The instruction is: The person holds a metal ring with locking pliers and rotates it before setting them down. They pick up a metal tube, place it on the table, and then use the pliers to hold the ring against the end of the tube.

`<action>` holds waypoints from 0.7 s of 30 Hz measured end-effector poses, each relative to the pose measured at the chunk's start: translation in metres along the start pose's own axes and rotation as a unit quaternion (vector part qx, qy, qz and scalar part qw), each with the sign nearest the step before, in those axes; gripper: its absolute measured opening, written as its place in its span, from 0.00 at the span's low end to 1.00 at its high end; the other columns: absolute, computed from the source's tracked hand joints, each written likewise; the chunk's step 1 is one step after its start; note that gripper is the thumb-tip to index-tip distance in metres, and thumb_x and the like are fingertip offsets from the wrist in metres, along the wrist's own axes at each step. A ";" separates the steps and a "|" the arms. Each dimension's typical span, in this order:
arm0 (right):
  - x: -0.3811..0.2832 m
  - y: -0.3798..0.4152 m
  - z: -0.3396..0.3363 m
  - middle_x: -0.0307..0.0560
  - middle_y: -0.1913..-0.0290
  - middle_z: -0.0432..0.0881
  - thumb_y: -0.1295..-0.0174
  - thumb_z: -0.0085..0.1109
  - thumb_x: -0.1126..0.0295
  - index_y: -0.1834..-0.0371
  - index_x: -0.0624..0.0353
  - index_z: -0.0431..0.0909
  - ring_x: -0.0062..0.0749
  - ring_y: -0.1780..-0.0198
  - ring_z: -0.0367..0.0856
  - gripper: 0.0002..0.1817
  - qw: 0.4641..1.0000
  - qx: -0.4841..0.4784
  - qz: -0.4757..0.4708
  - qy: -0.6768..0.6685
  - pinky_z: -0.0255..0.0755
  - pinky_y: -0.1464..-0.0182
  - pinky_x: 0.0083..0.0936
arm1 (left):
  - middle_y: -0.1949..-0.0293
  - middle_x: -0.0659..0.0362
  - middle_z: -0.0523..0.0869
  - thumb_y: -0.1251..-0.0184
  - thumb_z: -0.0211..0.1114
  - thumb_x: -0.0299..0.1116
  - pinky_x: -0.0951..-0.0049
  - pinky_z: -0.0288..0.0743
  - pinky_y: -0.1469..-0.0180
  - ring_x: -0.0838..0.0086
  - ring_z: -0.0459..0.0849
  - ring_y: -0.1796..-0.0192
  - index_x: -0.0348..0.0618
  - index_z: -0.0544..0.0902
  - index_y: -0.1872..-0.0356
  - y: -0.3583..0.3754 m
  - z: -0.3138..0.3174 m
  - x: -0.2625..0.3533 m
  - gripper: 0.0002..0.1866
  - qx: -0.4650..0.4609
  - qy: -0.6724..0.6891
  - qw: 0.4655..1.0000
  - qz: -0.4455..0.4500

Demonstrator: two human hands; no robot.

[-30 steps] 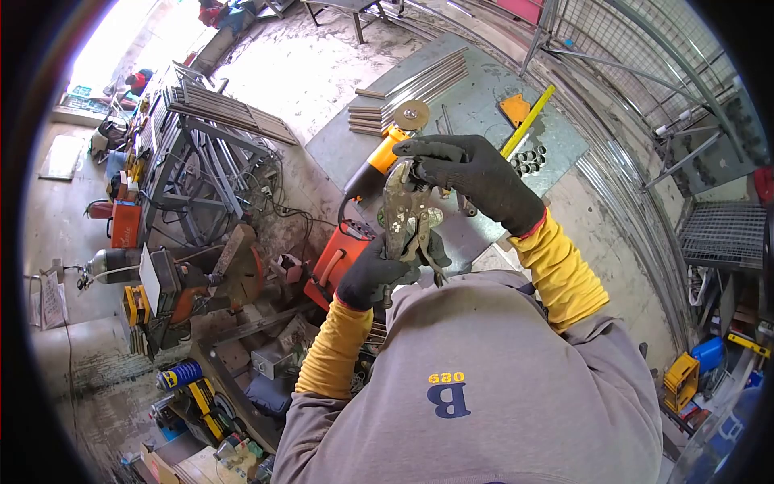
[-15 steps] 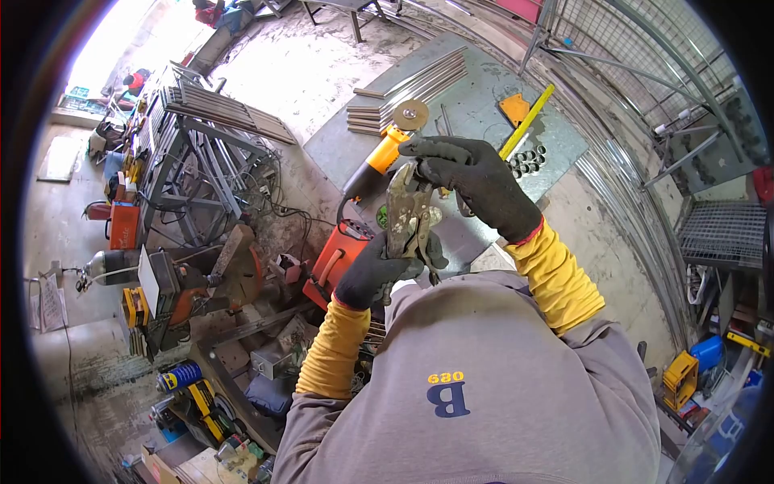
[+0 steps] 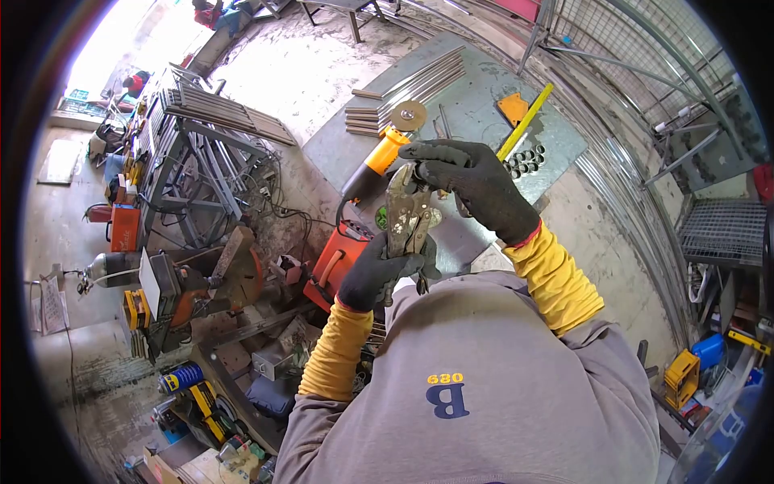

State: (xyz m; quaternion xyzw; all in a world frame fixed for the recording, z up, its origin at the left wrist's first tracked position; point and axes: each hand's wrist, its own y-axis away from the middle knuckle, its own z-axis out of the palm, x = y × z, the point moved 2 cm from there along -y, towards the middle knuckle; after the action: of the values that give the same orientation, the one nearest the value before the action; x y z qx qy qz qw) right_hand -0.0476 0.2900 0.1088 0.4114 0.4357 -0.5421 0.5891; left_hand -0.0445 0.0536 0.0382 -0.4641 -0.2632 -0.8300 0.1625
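Worn, paint-spotted locking pliers (image 3: 403, 222) stand roughly upright in front of my chest. My left hand (image 3: 375, 273), in a black glove, is closed round their handle end. Up at the jaw end, my gloved right hand (image 3: 484, 185) has its fingers bent over the top of the pliers; whether a small part sits between the jaws is hidden. Just beyond them, an angle grinder (image 3: 379, 161) with a brown disc (image 3: 409, 116) lies on the metal-topped table (image 3: 330, 141).
On the table are steel tubes (image 3: 431, 77), a yellow tape measure blade (image 3: 524, 121), an orange triangular piece (image 3: 513, 108) and several short rings (image 3: 526, 161). An orange machine (image 3: 334, 262) stands left of the pliers. Farther left are a tube-laden rack (image 3: 218, 121) and a cut-off saw (image 3: 234, 270).
My left hand has shifted very slightly, and the handle end of the pliers looks a little more closed. My right hand stays at the jaw end.
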 end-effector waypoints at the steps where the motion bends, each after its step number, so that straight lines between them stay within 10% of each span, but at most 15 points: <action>1: 0.000 0.000 0.000 0.44 0.41 0.91 0.25 0.63 0.70 0.31 0.65 0.85 0.22 0.45 0.87 0.21 1.000 0.000 0.000 0.000 0.79 0.40 0.22 | 0.54 0.54 0.89 0.30 0.70 0.32 0.67 0.84 0.50 0.69 0.89 0.54 0.32 0.83 0.44 0.000 0.003 0.001 0.18 -0.004 0.018 1.000 0.003; 15: 0.012 -0.003 -0.004 0.46 0.35 0.87 0.10 0.42 0.52 0.26 0.66 0.79 0.23 0.40 0.85 0.29 0.995 -0.069 -0.071 0.001 0.80 0.36 0.24 | 0.61 0.56 0.87 0.29 0.69 0.32 0.66 0.84 0.59 0.70 0.87 0.63 0.32 0.81 0.45 0.008 0.012 0.013 0.17 0.063 0.026 0.997 0.022; 21: 0.034 -0.008 0.005 0.38 0.48 0.88 0.13 0.52 0.50 0.27 0.62 0.82 0.16 0.49 0.85 0.28 0.985 -0.002 -0.013 -0.173 0.79 0.44 0.18 | 0.67 0.57 0.82 0.31 0.70 0.40 0.65 0.82 0.64 0.69 0.83 0.68 0.33 0.79 0.48 0.009 0.007 -0.003 0.21 0.074 0.079 0.994 0.019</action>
State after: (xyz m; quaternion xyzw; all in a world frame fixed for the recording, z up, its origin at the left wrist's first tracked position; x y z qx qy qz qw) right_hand -0.0543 0.2753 0.0771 0.3047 0.3332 -0.6117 0.6495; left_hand -0.0331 0.0505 0.0411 -0.3886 -0.3012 -0.8392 0.2322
